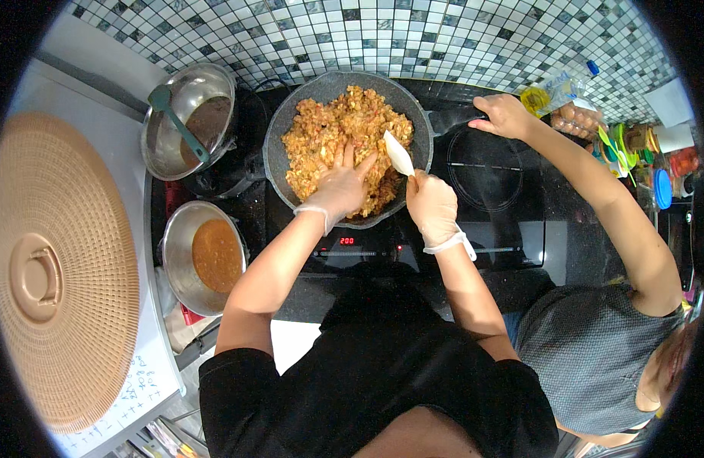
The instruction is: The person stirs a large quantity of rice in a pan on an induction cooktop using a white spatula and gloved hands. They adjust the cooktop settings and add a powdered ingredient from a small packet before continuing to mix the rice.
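A grey speckled frying pan (275,114) stands on a black induction hob and holds a heap of orange-brown chopped food mixture (346,114). My left hand (341,184), in a clear plastic glove, rests on the mixture with its fingers spread. In the pan's right half is a white spatula blade (398,153). My right hand (433,206), also gloved, grips its handle near the pan's front right rim. The pan's black handle (452,119) points right, where a co-worker's bare hand (500,114) is at its end.
At left stand a steel bowl (151,140) with a green spatula (183,129) across it and another steel bowl (177,246) of orange-brown sauce. A woven tan cover (94,240) lies beyond. An oil bottle (549,94) and eggs (578,120) sit back right. The co-worker stands at my right.
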Motion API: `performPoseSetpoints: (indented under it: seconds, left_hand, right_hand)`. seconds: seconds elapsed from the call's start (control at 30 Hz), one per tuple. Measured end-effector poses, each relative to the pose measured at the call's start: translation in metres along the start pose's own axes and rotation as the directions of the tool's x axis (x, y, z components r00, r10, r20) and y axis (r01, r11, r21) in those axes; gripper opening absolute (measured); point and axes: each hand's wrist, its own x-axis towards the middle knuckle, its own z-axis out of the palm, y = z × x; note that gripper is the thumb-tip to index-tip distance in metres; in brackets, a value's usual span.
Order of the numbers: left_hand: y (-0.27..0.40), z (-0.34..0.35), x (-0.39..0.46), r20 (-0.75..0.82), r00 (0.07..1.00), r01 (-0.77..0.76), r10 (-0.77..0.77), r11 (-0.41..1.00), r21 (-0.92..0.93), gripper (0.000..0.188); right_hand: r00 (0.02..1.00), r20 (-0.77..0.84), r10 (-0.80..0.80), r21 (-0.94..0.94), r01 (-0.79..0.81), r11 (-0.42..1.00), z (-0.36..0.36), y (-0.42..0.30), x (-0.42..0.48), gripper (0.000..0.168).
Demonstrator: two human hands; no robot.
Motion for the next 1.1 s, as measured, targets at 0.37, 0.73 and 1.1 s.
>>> performPoseSetpoints:
  seconds: [0.37, 0.73, 1.1]
  left_hand:
    - [-0.055, -0.073, 0.006, -0.155, 0.940, 0.190, -0.303, 0.846, -0.498, 0.044]
    - [-0.117, -0.019, 0.130, 0.120, 0.886, 0.353, -0.448, 0.485, -0.800, 0.082]
    - [-0.092, -0.039, 0.141, 0.066, 0.980, 0.153, -0.188, 0.498, -0.853, 0.059]
  right_hand:
    - [0.991, 0.128, -0.032, -0.146, 0.051, 0.988, -0.077, 0.005, 0.050, 0.020]
    - [0.860, 0.502, 0.096, -0.386, 0.124, 0.914, 0.007, -0.028, 0.178, 0.028]
    - [0.709, 0.705, 0.016, -0.037, 0.014, 0.999, 0.039, -0.016, 0.206, 0.035]
